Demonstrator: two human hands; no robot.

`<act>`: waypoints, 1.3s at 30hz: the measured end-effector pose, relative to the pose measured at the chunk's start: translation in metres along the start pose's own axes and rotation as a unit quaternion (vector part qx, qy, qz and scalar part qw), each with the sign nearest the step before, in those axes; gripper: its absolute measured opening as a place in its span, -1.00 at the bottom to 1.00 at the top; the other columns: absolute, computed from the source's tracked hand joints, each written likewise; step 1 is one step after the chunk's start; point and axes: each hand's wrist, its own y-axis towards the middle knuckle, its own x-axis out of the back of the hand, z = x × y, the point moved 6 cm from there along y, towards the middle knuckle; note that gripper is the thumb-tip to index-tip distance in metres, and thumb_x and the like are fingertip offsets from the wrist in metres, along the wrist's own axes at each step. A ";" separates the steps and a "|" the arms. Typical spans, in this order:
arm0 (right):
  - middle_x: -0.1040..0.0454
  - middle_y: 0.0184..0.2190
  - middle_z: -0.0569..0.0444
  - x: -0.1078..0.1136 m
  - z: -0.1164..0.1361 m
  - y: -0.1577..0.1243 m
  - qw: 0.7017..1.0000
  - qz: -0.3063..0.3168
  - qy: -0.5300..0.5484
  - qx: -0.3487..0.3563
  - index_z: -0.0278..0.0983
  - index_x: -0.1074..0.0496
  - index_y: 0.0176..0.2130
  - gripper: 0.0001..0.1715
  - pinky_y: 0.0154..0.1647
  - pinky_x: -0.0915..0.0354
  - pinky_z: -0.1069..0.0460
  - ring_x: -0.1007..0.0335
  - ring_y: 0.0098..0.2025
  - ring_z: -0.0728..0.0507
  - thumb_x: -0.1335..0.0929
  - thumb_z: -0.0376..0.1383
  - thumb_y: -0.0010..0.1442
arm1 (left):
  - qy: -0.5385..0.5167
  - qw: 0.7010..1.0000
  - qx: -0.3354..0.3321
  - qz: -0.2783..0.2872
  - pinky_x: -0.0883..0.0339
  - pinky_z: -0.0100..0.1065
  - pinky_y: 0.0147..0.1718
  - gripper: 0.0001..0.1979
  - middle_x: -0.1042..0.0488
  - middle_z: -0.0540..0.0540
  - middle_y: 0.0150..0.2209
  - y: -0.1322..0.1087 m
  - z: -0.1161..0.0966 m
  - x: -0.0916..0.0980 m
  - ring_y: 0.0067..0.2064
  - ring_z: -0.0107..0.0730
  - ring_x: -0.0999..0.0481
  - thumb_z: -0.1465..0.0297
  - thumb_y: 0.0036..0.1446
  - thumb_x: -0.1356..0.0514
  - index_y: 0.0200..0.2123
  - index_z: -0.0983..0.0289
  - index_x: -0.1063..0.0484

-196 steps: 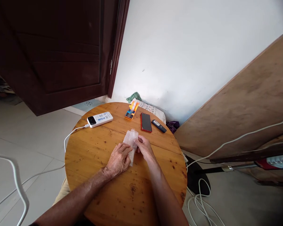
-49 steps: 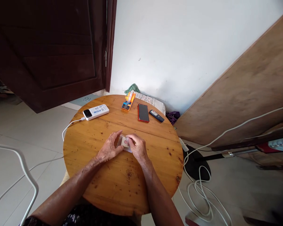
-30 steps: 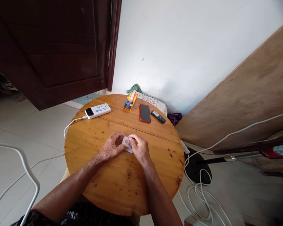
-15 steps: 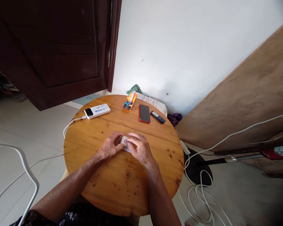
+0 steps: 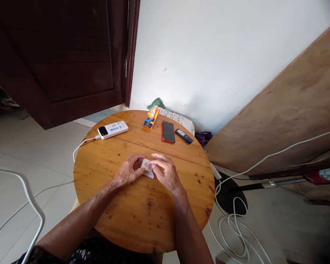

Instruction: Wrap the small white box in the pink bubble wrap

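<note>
Both my hands meet at the middle of a round wooden table (image 5: pixel 121 216). Between them lies a small folded white piece, paper or thin plastic (image 5: pixel 147 169), with a reddish patch showing on it. My left hand (image 5: pixel 128 171) curls its fingers round the left side of the piece. My right hand (image 5: pixel 165 172) pinches its right edge with thumb and fingertips. Most of the piece is hidden under the fingers.
At the table's far side lie a white power bank (image 5: pixel 112 129) with a white cable (image 5: pixel 81 145), an orange gadget (image 5: pixel 151 118), a red-cased phone (image 5: pixel 168 131) and a small dark device (image 5: pixel 184 135). A leaning wooden board (image 5: pixel 286 110) stands right; cables (image 5: pixel 233 227) lie on the floor.
6.5 s ago the white piece was a larger sheet held open between my hands. Now it is folded small and pressed close to the table. Over the last second my hands barely moved.
</note>
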 end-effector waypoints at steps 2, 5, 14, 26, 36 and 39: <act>-0.56 -0.01 -0.01 0.004 -0.004 0.001 0.999 -0.018 0.024 -0.014 -0.15 -0.59 -0.25 -0.73 0.13 -0.31 -0.17 -0.46 0.06 -0.21 -0.29 -0.36 0.24 | 0.004 1.000 -0.009 -0.003 -0.38 -0.13 0.10 -0.62 -0.47 0.18 0.01 0.000 -0.001 0.000 0.03 -0.18 -0.50 0.42 0.00 -0.23 -0.04 0.24 -0.43; -0.57 -0.03 -0.02 0.010 -0.010 0.002 0.997 -0.052 0.049 -0.034 -0.17 -0.58 -0.26 -0.75 0.14 -0.32 -0.15 -0.48 0.05 -0.21 -0.30 -0.33 0.25 | 0.010 1.000 -0.015 -0.002 -0.38 -0.14 0.09 -0.62 -0.46 0.18 0.00 0.001 -0.004 0.001 0.02 -0.20 -0.50 0.44 0.00 -0.23 -0.05 0.24 -0.44; -0.49 0.09 0.00 -0.004 -0.015 0.004 0.994 0.007 0.098 -0.040 -0.14 -0.52 -0.08 -0.63 0.20 -0.27 -0.15 -0.41 0.14 -0.22 -0.36 -0.37 0.09 | 0.030 0.999 -0.038 -0.014 -0.39 -0.15 0.08 -0.63 -0.46 0.18 0.01 0.002 0.000 0.000 0.02 -0.20 -0.50 0.45 0.01 -0.24 -0.05 0.25 -0.44; -0.58 -0.07 0.01 -0.017 -0.005 0.004 0.996 -0.092 0.002 -0.010 -0.16 -0.50 -0.38 -0.85 0.05 -0.31 -0.13 -0.49 -0.02 -0.21 -0.34 -0.36 0.19 | 0.021 0.999 -0.036 0.005 -0.32 -0.11 0.16 -0.62 -0.45 0.22 0.06 0.005 0.008 -0.001 0.10 -0.17 -0.45 0.40 0.05 -0.27 -0.01 0.25 -0.44; -0.55 0.00 0.00 -0.014 0.000 0.002 0.999 -0.033 -0.008 0.000 -0.15 -0.55 -0.37 -0.82 0.09 -0.28 -0.17 -0.45 0.04 -0.23 -0.34 -0.30 0.23 | 0.004 1.000 -0.013 -0.009 -0.36 -0.12 0.11 -0.62 -0.48 0.17 0.04 0.004 0.009 -0.001 0.05 -0.19 -0.49 0.41 0.04 -0.29 -0.03 0.22 -0.46; -0.55 0.00 0.01 -0.013 0.003 0.002 1.000 -0.030 -0.001 0.005 -0.15 -0.55 -0.37 -0.78 0.10 -0.26 -0.18 -0.45 0.04 -0.23 -0.32 -0.32 0.23 | 0.004 1.000 -0.017 -0.012 -0.37 -0.14 0.11 -0.63 -0.48 0.17 0.04 0.004 0.007 -0.001 0.04 -0.20 -0.49 0.43 0.04 -0.28 -0.03 0.22 -0.46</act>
